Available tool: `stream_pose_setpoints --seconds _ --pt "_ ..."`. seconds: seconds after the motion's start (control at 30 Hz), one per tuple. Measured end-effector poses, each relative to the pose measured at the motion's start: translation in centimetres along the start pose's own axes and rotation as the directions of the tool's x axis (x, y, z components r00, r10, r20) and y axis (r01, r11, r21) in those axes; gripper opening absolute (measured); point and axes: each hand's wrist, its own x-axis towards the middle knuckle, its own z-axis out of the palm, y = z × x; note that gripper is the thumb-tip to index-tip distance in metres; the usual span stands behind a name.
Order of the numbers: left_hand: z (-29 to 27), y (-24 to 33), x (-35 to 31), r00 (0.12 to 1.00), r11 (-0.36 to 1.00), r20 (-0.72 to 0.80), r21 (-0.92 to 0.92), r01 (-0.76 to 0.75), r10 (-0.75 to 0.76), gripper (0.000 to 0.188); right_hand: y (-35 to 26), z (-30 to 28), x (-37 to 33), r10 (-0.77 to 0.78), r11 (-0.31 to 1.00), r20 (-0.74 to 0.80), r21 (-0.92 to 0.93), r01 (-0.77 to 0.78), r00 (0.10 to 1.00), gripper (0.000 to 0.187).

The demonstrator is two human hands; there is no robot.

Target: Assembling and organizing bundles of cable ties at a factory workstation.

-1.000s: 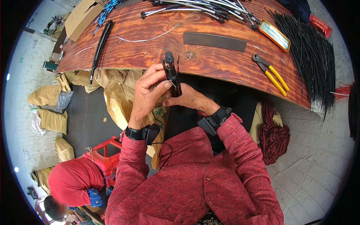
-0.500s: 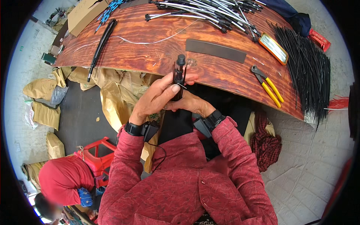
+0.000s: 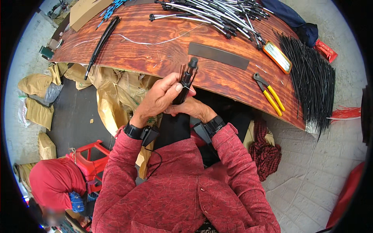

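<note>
A black umbrella frame (image 3: 192, 66) stands near upright, tilted slightly right, at the table's near edge. Thin dark ribs spread around its shaft below a ridged round top. My left hand (image 3: 157, 98) is closed on it from the left, its thumb beside a thin white wire (image 3: 187, 87) that crosses the shaft. Lower down, my right hand (image 3: 197, 108) is closed around the bundled ribs. The frame's lower end is hidden by my hands and the dark cloth on my lap.
On the wooden table (image 3: 143, 58) lie yellow-handled pliers (image 3: 272, 97), a dark flat strip (image 3: 217, 55), a tray of pale wires (image 3: 278, 57), many black rods (image 3: 311, 77), silver shafts (image 3: 217, 19) and a black rib bundle (image 3: 101, 46). A person (image 3: 58, 182) is beside a red stool (image 3: 91, 157) at lower left.
The umbrella frame now tilts a little to the right, and its ribs stand further apart at the top. Both hands keep their hold. The whole view has shifted slightly.
</note>
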Motion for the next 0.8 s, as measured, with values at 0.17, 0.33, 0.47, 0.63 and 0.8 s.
stream_pose_setpoints --seconds 0.17,0.33,0.47,0.63,0.8 --pt "0.4 -1.1 0.9 0.997 0.967 0.068 -0.248 0.059 -0.044 0.032 -0.1 -0.4 -0.4 0.061 0.997 -0.033 0.046 -0.059 0.998 0.02" --pt "1.3 -1.9 1.2 0.999 0.975 -0.022 -0.22 0.034 -0.039 0.033 0.7 -0.7 -0.5 0.038 0.996 -0.04 0.08 -0.035 0.998 0.033" --pt "1.9 -1.6 0.9 0.985 0.939 -0.157 -0.321 -0.124 0.077 0.03 -0.2 0.2 -0.8 -0.112 0.968 -0.116 -0.235 0.083 0.987 0.042" --pt "1.5 -2.7 0.6 0.939 0.932 -0.311 -0.277 -0.235 0.144 0.031 -1.4 1.1 -3.2 -0.325 0.862 -0.289 -0.481 0.157 0.9 0.047" --pt "1.8 -2.7 0.6 0.926 0.925 -0.344 -0.277 -0.261 0.159 0.031 -5.2 3.1 -4.9 -0.415 0.838 -0.429 -0.524 0.154 0.802 0.043"
